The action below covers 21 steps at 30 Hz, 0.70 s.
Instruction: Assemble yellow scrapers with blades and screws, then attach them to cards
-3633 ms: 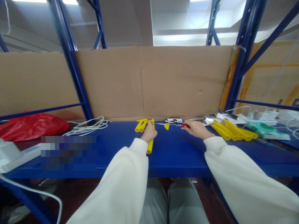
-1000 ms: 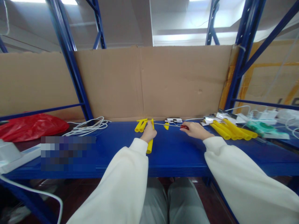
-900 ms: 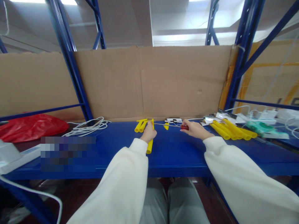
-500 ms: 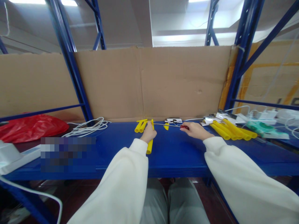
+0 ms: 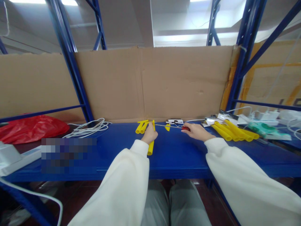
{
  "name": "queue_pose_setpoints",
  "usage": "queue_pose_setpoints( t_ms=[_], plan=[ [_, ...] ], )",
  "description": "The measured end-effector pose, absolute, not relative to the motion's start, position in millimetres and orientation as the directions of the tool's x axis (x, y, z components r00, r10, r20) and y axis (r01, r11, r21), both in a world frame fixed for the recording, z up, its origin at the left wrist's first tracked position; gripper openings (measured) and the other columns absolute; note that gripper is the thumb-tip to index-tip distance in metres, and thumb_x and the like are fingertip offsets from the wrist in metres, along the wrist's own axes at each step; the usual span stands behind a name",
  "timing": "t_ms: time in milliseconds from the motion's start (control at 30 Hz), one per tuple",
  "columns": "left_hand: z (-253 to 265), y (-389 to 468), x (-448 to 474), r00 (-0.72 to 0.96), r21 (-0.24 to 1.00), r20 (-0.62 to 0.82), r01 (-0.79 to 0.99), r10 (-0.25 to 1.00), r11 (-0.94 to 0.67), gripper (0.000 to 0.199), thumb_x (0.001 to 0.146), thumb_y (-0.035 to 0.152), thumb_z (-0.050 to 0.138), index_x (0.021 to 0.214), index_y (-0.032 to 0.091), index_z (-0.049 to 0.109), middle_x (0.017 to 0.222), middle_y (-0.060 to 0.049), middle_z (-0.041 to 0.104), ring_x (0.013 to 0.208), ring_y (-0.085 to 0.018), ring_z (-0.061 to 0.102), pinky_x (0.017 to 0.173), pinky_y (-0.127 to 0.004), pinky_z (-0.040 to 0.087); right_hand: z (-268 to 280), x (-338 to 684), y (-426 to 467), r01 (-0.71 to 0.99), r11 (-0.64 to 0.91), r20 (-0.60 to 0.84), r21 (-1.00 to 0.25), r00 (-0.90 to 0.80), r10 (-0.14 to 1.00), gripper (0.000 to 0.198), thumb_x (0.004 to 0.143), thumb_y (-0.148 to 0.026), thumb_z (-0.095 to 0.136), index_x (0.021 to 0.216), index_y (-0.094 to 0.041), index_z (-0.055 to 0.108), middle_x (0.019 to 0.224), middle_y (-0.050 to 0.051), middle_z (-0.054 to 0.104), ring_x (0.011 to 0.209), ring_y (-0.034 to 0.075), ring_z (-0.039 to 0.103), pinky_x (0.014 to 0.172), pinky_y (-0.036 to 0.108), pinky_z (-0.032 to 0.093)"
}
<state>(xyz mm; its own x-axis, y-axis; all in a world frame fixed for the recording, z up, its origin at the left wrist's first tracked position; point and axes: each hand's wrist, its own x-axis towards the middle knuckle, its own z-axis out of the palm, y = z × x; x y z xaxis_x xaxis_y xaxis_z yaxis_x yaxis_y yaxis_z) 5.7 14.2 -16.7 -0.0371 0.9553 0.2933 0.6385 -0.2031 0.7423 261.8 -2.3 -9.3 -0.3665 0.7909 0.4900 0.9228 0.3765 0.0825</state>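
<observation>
Head view: gripping a yellow tube (image 5: 150, 148) on the worktop (image 5: 179, 152) with a fully curled left hand (image 5: 150, 134), seemingly to steady it; clasping a red-handled tool (image 5: 185, 128) in a closed right hand (image 5: 195, 131), pointing its thin shaft (image 5: 175, 126) toward the tube.

The left hand (image 5: 150, 135) holds a long, round yellow tube (image 5: 150, 148) over the blue metal table (image 5: 175, 152). Right of that tube, the right hand (image 5: 195, 131) grips a shiny red handle (image 5: 185, 128), and its thin metal rod (image 5: 174, 126) points at the tube. More yellow tubes (image 5: 141, 128) lie just left of it. A tall brown cardboard sheet (image 5: 141, 84) stands behind it.
</observation>
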Motion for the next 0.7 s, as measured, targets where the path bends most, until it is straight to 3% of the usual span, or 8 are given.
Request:
queue_pose_setpoints(
  t_ms=[367,533,700],
  plan=[
    [-14.7,10.9,6.8,-0.028,0.745,0.270,0.639,0.962,-0.191,0.047,0.072,-0.001,0.053,0.115,0.015,0.043,0.107,-0.013,0.062,0.101,-0.024,0.062,0.089,-0.034,0.046,-5.6,256.9,-5.5,0.922,0.386,0.400,-0.019,-0.347,0.848,0.019,0.091,-0.034,0.051,0.094,-0.021,0.064,0.090,0.008,0.074,0.080,0.022,0.068,0.065,0.028,0.044],
    [-14.5,9.8,7.7,-0.041,0.737,0.288,0.647,0.957,-0.195,0.047,0.072,-0.001,0.053,0.116,0.014,0.044,0.106,-0.014,0.062,0.099,-0.025,0.062,0.088,-0.035,0.046,-7.5,259.1,-3.6,0.905,0.418,0.442,-0.079,-0.344,0.829,0.016,0.086,-0.035,0.059,0.092,-0.021,0.059,0.085,0.007,0.072,0.074,0.021,0.067,0.065,0.027,0.044],
    [-12.4,6.7,9.1,-0.039,0.727,0.282,0.660,0.959,-0.188,0.046,0.074,-0.002,0.052,0.117,0.012,0.044,0.107,-0.016,0.062,0.098,-0.026,0.063,0.087,-0.035,0.047,-7.9,261.1,-3.5,0.901,0.430,0.465,-0.048,-0.361,0.808,0.012,0.085,-0.033,0.059,0.088,-0.022,0.056,0.079,0.004,0.070,0.068,0.019,0.064,0.060,0.026,0.041]
  ],
)
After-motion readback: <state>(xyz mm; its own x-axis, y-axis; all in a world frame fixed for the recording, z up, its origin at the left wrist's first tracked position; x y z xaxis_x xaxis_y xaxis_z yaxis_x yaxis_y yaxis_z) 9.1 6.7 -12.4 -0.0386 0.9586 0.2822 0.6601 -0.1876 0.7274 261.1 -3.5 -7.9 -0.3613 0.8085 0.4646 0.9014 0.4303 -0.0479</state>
